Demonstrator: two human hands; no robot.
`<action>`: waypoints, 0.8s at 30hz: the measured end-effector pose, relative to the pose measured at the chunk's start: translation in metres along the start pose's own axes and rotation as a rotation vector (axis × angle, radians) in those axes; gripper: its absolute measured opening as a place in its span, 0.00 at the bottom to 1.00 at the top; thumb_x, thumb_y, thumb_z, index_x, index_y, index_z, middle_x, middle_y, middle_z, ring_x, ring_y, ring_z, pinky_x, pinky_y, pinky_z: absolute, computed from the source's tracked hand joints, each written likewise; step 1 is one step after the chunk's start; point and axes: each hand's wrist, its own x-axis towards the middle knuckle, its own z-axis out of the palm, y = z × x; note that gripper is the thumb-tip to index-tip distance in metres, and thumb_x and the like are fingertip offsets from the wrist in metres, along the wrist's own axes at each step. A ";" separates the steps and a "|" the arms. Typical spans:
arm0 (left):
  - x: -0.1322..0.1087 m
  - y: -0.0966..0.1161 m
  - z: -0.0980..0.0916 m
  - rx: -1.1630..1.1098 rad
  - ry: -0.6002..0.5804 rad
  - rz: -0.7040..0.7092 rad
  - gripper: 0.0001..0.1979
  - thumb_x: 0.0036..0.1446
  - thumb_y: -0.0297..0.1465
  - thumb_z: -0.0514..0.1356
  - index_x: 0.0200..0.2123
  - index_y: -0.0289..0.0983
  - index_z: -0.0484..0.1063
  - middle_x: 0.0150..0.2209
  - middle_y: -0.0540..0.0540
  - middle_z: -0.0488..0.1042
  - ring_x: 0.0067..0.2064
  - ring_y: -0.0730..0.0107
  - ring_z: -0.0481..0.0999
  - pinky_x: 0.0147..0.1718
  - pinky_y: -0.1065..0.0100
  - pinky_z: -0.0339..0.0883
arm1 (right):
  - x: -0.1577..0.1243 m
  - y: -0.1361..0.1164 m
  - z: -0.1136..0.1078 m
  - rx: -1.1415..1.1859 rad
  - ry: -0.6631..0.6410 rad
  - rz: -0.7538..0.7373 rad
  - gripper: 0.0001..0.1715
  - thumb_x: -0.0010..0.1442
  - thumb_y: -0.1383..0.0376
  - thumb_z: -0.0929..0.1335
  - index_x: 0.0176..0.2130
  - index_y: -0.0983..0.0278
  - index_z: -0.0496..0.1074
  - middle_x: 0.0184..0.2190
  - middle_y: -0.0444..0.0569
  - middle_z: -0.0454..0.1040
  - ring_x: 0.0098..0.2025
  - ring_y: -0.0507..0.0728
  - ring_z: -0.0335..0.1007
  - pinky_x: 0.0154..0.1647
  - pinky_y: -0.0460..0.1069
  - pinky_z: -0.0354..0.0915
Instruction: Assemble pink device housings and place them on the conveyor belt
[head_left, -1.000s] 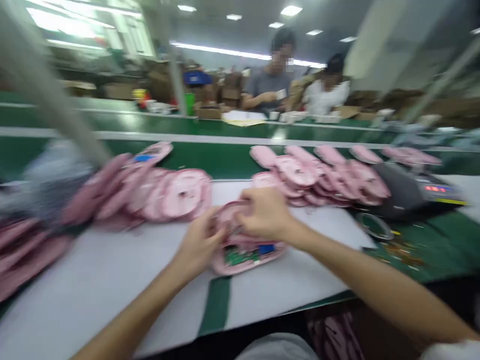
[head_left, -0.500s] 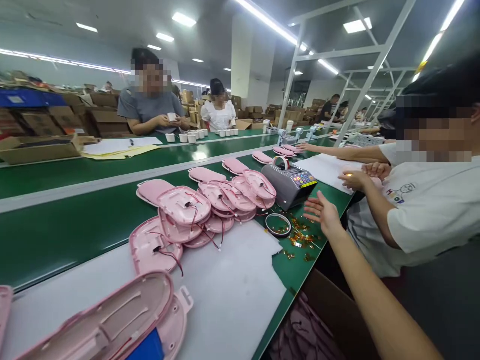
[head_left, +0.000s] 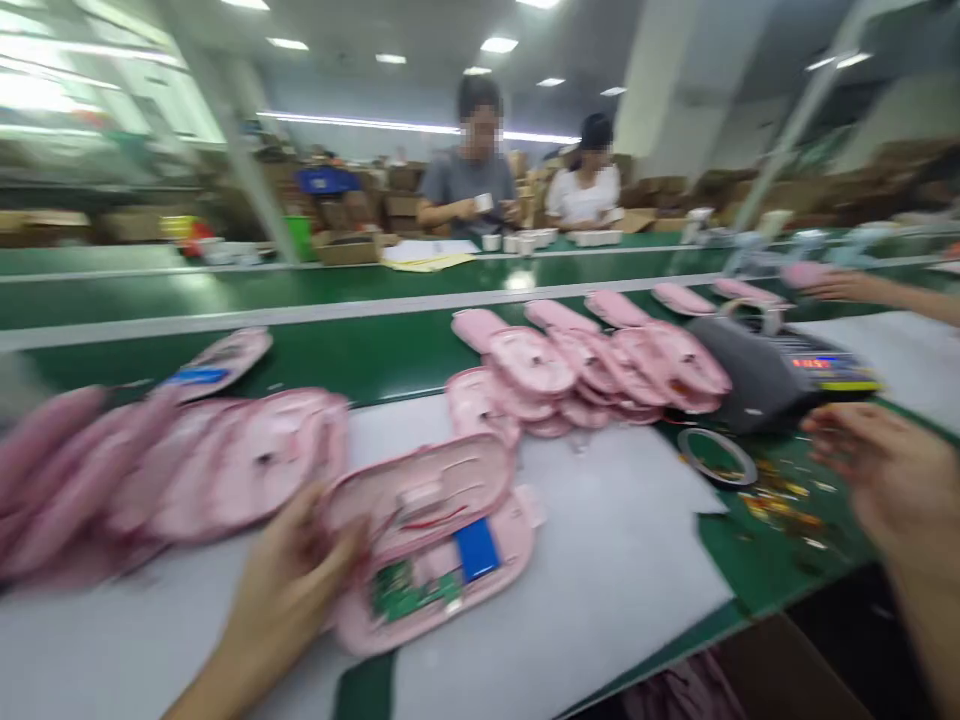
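Near the front edge of the worktop (head_left: 585, 600), on the white sheet (head_left: 622, 540) that covers it, lies an opened pink plastic housing (head_left: 435, 545): its lower half shows a green circuit board (head_left: 405, 592) and a blue battery (head_left: 477, 549), and its upper half leans tilted across the lower one, inner side up. The left hand (head_left: 289, 590) rests at the housing's left end, fingers curled against the edge of the upper half (the blur hides whether they grip it or only steady it). The right hand (head_left: 885, 470) hovers well apart, over the right front corner, fingers spread loosely and holding nothing that can be made out; it is nearest the scattered amber tape scraps (head_left: 780, 500) and the tape roll (head_left: 717, 455), just before the grey tape dispenser (head_left: 765, 375).

To judge from this, the step in hand is work on the open housing, with the left hand holding it in place while the right is occupied with tape at the dispenser's side. A next move would call for the right hand to come across to the housing's exposed inside, with the left hand keeping the loose upper half from sliding off.

Overlapping pink shells are heaped toward the left edge (head_left: 225, 460) and in a second heap (head_left: 600, 365) beside the dispenser. Two people (head_left: 469, 185) work at the far side of the green conveyor (head_left: 300, 290), and a co-worker's hand (head_left: 840, 285) reaches in at the right edge.
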 end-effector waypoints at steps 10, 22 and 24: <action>-0.023 0.012 -0.002 -0.363 -0.159 0.072 0.13 0.59 0.33 0.61 0.46 0.34 0.70 0.40 0.45 0.74 0.41 0.64 0.74 0.40 0.69 0.70 | -0.198 -0.076 0.211 -0.479 -1.374 -1.290 0.12 0.68 0.65 0.62 0.33 0.63 0.70 0.31 0.46 0.63 0.30 0.52 0.58 0.29 0.48 0.53; -0.032 0.007 0.003 -0.379 -0.052 0.120 0.09 0.58 0.26 0.56 0.42 0.34 0.69 0.35 0.49 0.72 0.33 0.72 0.71 0.30 0.73 0.64 | -0.214 -0.055 0.228 -0.691 -1.109 -1.632 0.15 0.67 0.62 0.63 0.32 0.63 0.74 0.29 0.46 0.62 0.29 0.51 0.58 0.23 0.46 0.47; -0.034 0.008 0.004 -0.375 -0.036 0.116 0.08 0.58 0.26 0.55 0.42 0.34 0.69 0.35 0.49 0.71 0.32 0.72 0.70 0.30 0.73 0.64 | -0.215 -0.052 0.228 -0.672 -1.084 -1.635 0.14 0.66 0.62 0.64 0.31 0.63 0.74 0.29 0.46 0.64 0.29 0.51 0.60 0.24 0.47 0.48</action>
